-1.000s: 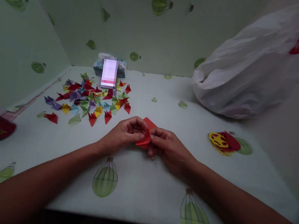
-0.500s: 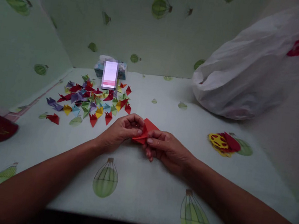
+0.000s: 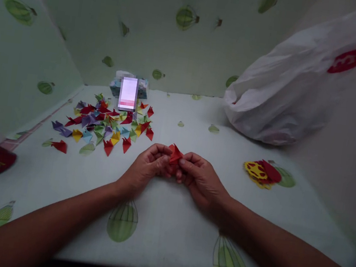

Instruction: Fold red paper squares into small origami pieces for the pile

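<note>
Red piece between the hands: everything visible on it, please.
The red piece looks like thin paper, folded, with a pointed part standing up at the top. The left hand and right hand hold it from either side, above the pale tabletop. The hands hide its sides and much of its lower part, so its full outline can't be told.

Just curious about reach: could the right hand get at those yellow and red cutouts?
Probably yes: nothing visible blocks the way to the yellow and red cutouts, though the right hand holds red paper.
</note>
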Tool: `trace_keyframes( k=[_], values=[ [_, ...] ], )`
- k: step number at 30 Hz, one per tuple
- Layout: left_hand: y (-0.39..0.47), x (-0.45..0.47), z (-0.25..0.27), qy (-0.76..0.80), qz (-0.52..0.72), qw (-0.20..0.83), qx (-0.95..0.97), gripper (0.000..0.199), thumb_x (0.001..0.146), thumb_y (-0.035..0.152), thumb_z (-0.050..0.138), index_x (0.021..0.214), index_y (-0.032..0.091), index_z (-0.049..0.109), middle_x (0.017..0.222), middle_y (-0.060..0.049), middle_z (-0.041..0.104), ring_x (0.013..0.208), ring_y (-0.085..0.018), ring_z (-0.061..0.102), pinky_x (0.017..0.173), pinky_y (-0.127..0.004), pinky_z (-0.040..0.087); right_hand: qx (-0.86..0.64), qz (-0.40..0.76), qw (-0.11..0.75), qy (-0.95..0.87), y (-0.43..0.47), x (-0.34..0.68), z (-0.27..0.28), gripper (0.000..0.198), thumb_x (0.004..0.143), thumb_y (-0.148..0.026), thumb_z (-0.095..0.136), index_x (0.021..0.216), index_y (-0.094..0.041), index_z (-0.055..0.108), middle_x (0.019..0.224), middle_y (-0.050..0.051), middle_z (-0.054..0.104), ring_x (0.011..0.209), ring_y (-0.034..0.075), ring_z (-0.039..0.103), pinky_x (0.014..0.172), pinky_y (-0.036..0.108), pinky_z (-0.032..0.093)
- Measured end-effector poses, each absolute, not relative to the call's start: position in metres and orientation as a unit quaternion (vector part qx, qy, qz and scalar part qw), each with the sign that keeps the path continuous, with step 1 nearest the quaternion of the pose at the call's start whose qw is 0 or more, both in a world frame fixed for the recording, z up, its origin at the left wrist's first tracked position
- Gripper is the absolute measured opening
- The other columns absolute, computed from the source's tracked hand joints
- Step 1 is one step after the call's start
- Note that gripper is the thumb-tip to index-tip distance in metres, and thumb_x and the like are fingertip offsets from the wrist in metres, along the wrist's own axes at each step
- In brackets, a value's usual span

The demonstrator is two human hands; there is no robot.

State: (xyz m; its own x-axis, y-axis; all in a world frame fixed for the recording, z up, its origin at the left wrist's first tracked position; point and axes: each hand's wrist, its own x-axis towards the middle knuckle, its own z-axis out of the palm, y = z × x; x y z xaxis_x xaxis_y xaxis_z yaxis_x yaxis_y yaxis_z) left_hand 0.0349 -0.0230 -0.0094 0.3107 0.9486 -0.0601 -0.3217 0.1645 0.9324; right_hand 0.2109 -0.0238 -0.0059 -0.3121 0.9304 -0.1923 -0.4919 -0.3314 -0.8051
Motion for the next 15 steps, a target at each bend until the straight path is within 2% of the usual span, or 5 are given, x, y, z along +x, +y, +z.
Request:
trace_keyframes(
  k=[2,6,10,15],
  values=[
    [-0.0241,0.0359,-0.0111,0.35,0.472,0.671,0.453,0.041,0.084,0.046,0.078,0.108,0.018,0.059,0.086,-0.002,0.069,0.075,-0.015,0.069,0.071,-0.028,0.054,-0.335,0.741,0.487,-0.319,-0.025,0.2098,-0.0064,0.027,0.072,-0.027,0.088,0.074,-0.018,0.062,0.066,0.0,0.069,0.058,0.011,0.059,0.056,0.024,0.046],
    [-0.0265,0.0381,-0.0085,0.367,0.465,0.66,0.463,0.04,0.077,0.029,0.086,0.105,0.017,0.06,0.088,-0.003,0.073,0.078,-0.015,0.07,0.074,-0.028,0.054,-0.321,0.733,0.509,-0.317,-0.0277,0.2065,-0.0086,0.026,0.071,-0.028,0.088,0.075,-0.018,0.065,0.063,-0.002,0.068,0.059,0.011,0.061,0.06,0.025,0.049],
    [-0.0281,0.039,-0.0045,0.347,0.47,0.664,0.467,0.02,0.084,0.028,0.078,0.091,0.016,0.063,0.073,0.0,0.071,0.067,-0.013,0.068,0.069,-0.027,0.054,-0.319,0.71,0.505,-0.373,-0.032,0.2034,-0.011,0.021,0.075,-0.027,0.086,0.074,-0.018,0.067,0.068,-0.002,0.069,0.062,0.011,0.061,0.061,0.025,0.049],
    [-0.0218,0.0307,-0.0044,0.329,0.465,0.668,0.479,0.015,0.085,0.027,0.077,0.089,0.016,0.067,0.072,0.001,0.069,0.065,-0.012,0.067,0.066,-0.025,0.052,-0.322,0.676,0.478,-0.459,-0.0333,0.2074,-0.0081,0.017,0.085,-0.03,0.079,0.085,-0.019,0.065,0.075,-0.001,0.069,0.063,0.011,0.061,0.062,0.026,0.051]
  ],
)
